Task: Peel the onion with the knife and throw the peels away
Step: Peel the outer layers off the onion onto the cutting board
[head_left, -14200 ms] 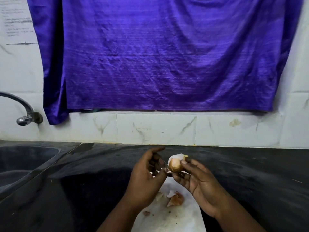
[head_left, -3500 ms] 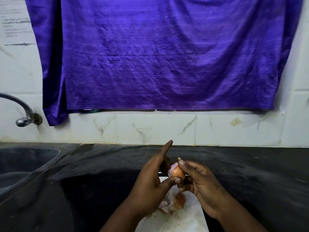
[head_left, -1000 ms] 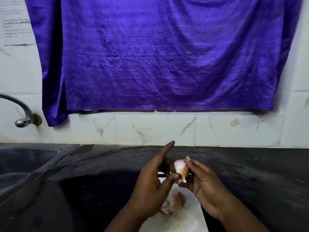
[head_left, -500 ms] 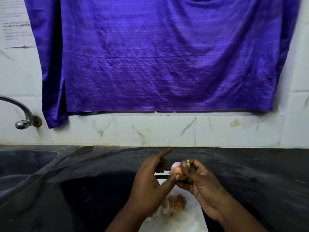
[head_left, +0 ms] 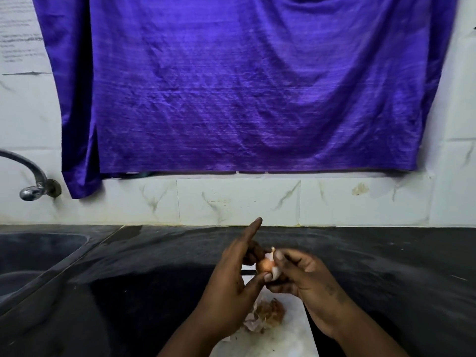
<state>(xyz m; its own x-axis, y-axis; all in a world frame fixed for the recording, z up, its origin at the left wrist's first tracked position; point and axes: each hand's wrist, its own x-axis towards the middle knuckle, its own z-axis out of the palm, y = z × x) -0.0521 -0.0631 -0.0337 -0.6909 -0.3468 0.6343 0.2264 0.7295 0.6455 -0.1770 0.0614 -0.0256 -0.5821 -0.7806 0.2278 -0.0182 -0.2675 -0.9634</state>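
A small onion, partly peeled with orange skin and a pale flap hanging loose, is pinched between both hands above the counter. My right hand grips it from the right, fingertips on its top and on the pale flap. My left hand holds the knife, of which only a short dark strip shows between the fingers. Its thumb presses the onion's underside and its index finger points up. A heap of brown and pale peels lies on the white cutting board below the hands.
The dark stone counter runs right and left. A sink basin with a metal tap sits at the left. A purple cloth hangs on the tiled wall behind.
The onion has turned in my fingers, showing more orange skin, and a pale flap has come loose at its right side. Both hands stay close together above the board.
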